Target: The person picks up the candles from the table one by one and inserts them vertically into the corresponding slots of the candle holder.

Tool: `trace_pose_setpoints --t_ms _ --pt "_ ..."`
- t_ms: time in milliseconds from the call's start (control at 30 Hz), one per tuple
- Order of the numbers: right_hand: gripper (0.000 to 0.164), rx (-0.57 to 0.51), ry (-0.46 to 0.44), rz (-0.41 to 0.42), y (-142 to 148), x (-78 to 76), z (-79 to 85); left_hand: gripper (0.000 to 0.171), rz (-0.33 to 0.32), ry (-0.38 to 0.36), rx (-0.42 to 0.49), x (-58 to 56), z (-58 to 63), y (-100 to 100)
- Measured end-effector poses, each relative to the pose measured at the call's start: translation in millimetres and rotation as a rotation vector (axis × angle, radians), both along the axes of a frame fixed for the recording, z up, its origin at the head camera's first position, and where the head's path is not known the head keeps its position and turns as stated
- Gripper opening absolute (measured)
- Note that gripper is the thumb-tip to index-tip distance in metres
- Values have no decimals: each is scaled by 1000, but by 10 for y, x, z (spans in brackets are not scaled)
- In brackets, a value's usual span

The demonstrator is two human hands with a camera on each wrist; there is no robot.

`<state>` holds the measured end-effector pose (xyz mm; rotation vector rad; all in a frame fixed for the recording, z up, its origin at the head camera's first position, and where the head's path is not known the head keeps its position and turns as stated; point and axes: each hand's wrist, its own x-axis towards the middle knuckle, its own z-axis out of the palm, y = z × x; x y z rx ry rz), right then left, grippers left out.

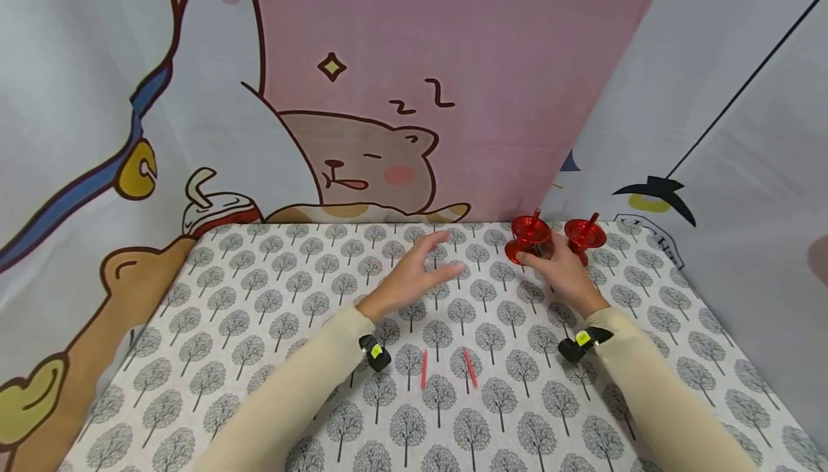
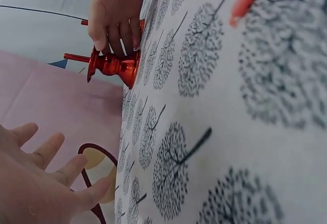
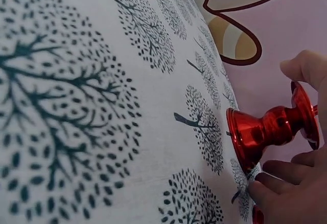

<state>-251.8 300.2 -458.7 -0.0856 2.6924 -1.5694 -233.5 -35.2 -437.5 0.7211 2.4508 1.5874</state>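
Observation:
Two shiny red candle holders, the left one (image 1: 532, 230) and the right one (image 1: 585, 233), stand upright at the back right of the table, each with a thin red stick rising from its dish. My right hand (image 1: 561, 271) is at the left candle holder (image 3: 276, 127), thumb on one side and fingers on the other. A gap shows between the fingers and the holder's body in the right wrist view; whether the thumb touches it I cannot tell. My left hand (image 1: 414, 274) hovers left of the holders with fingers spread and nothing in it, also seen palm-side in the left wrist view.
Two slim red sticks, one on the left (image 1: 424, 370) and one on the right (image 1: 470, 368), lie apart on the tree-print tablecloth (image 1: 310, 343) between my forearms. A cartoon-print curtain (image 1: 504, 62) hangs behind the table's back edge and along its sides.

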Motion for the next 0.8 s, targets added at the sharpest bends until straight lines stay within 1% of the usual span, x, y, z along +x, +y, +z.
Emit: trace_pose_setpoints --t_ms 100,300,433,600,800 --pt "87 16 -5 4 -10 -41 -35 82 0 -24 3 -53 -17 64" --pt "87 76 -48 -2 -47 -87 -67 81 7 -48 -12 -160 -80 143" --pt "84 77 -53 16 -61 -101 -64 81 -2 -63 4 -219 -107 180" --pt "80 102 -36 37 -71 -118 -88 82 -30 -82 32 -277 -108 254" --pt "84 98 -41 74 -145 -114 -106 81 -51 -96 58 -338 -101 385"
